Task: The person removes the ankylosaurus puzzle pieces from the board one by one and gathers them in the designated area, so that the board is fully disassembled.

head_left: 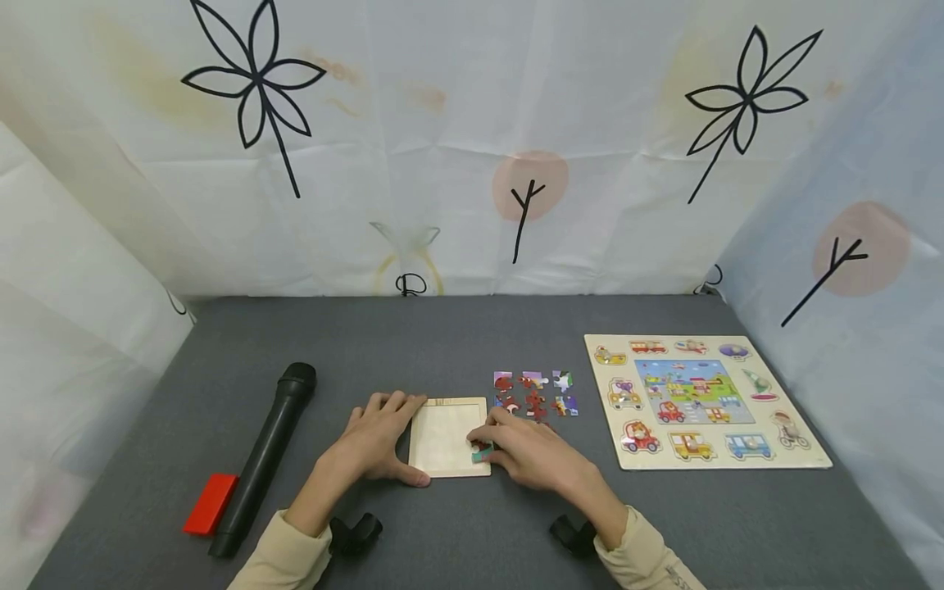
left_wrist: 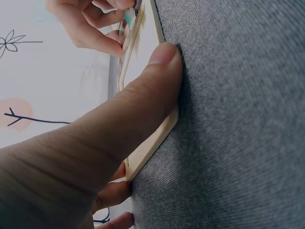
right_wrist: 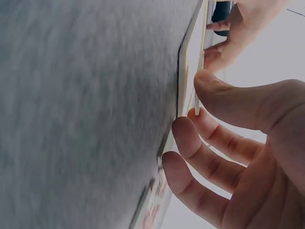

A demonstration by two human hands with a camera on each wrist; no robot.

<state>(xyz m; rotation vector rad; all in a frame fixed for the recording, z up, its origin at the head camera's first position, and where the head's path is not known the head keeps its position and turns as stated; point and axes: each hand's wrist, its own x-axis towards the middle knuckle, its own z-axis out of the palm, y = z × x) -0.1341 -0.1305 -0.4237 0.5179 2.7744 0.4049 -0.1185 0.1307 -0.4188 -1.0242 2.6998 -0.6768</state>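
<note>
A small square wooden puzzle tray point(head_left: 444, 442) lies on the grey tabletop with its inside bare where visible. My left hand point(head_left: 378, 438) holds its left side, thumb at the near edge and fingers toward the far edge. Over the tray's right rim, my right hand point(head_left: 529, 449) pinches a jigsaw piece point(head_left: 482, 455) with some teal on it. The right wrist view shows that thin piece point(right_wrist: 197, 106) edge-on between thumb and fingertip. Several loose jigsaw pieces point(head_left: 534, 400), mostly red and purple, lie beyond the right hand, which partly hides some.
A pale wooden picture board point(head_left: 603, 408) with vehicle shapes lies to the right. On the left, a long black microphone-shaped object point(head_left: 264, 459) lies slantwise beside a red block point(head_left: 211, 504). A patterned white cloth point(head_left: 457, 106) hangs behind the table point(head_left: 413, 344).
</note>
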